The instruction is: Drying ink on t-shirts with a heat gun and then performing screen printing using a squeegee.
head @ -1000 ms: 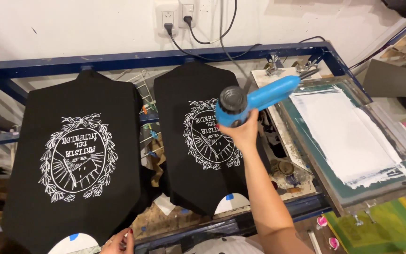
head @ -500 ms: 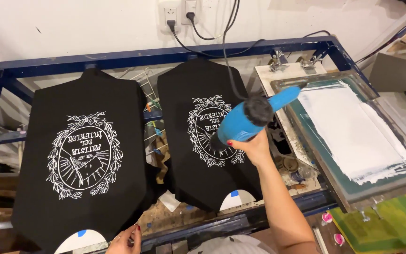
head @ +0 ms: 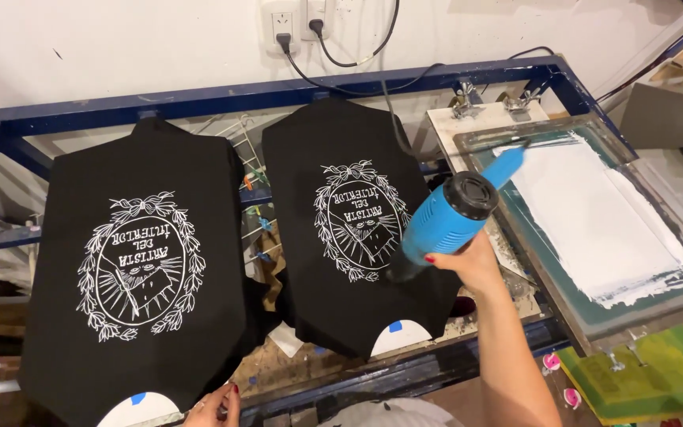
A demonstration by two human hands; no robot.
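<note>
My right hand (head: 472, 261) grips a blue heat gun (head: 448, 217), its nozzle pointing down-left at the lower right of the white oval print on the right black shirt (head: 353, 229). That shirt is stretched over a platen, whose white end shows at its lower edge. My left hand (head: 215, 406) rests at the bottom edge of the left black shirt (head: 140, 269), which carries the same white print on its own platen. The gun's black cord runs up to a wall socket (head: 298, 17).
A printing screen (head: 594, 225) smeared with white ink lies at the right in a metal frame. A blue steel frame (head: 199, 99) borders the press along the back. Green and yellow sheets (head: 650, 372) lie at the lower right. Clamps sit behind the screen.
The heat gun has swung from the upper right of the right shirt's print down to its lower right edge. My left hand stays at the left shirt's bottom edge.
</note>
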